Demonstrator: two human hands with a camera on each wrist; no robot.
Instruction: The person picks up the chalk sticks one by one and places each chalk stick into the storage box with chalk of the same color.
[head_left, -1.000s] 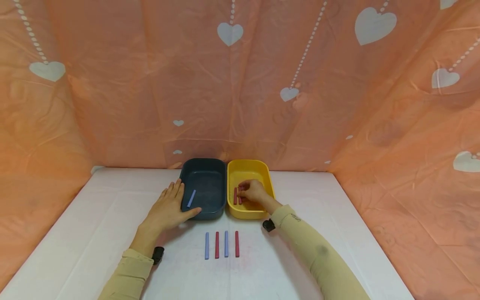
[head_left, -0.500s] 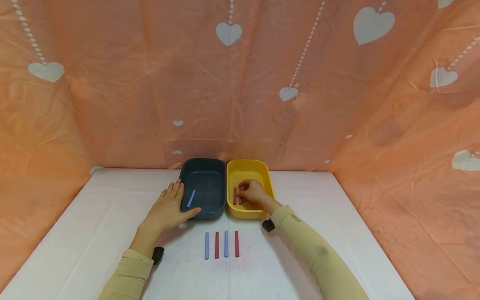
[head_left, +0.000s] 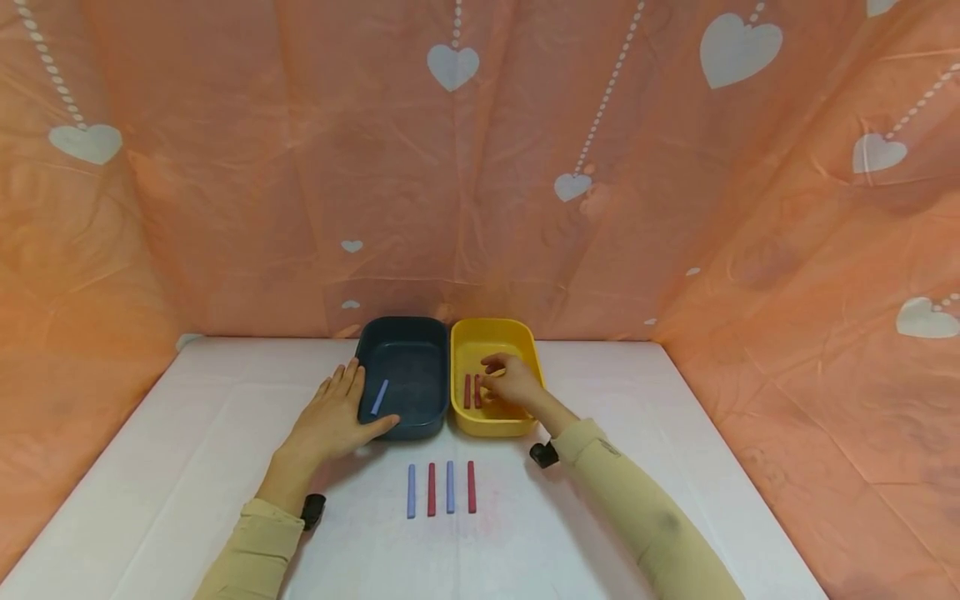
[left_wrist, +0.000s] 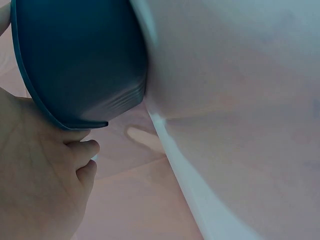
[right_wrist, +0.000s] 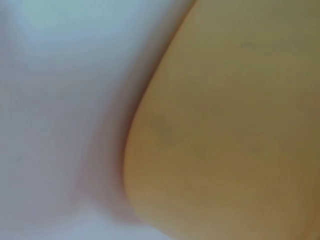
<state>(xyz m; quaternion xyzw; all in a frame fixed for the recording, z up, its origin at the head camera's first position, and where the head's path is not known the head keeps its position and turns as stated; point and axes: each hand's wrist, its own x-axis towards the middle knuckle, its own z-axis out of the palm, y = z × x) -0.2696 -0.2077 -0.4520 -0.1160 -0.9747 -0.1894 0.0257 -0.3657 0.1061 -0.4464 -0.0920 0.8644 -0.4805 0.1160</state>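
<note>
My left hand [head_left: 330, 421] rests against the left side of the dark blue tray [head_left: 441, 425], fingers straight along its rim and thumb at the front corner. In the left wrist view, the left hand [left_wrist: 40, 165] touches the edge of the dark tray [left_wrist: 80, 65]. A blue chalk stick [head_left: 379, 397] lies tilted inside. Over the yellow tray [head_left: 495, 427] is my right hand [head_left: 517, 386], fingers loosely bent and parted, with no stick visible between them. Two red chalk sticks, one left [head_left: 467, 391] and one right [head_left: 477, 392], lie side by side beneath its fingertips.
In front of the trays stands a row of chalk: blue [head_left: 411, 492], red [head_left: 431, 490], blue [head_left: 450, 487] and red [head_left: 472, 487]. A white cloth [head_left: 225, 417] covers the table. An orange curtain with hearts [head_left: 405, 192] hangs close behind the trays.
My right hand has let go of the right-hand red chalk stick, its fingers opening and lifting slightly to the right. The left hand stays on the dark tray.
</note>
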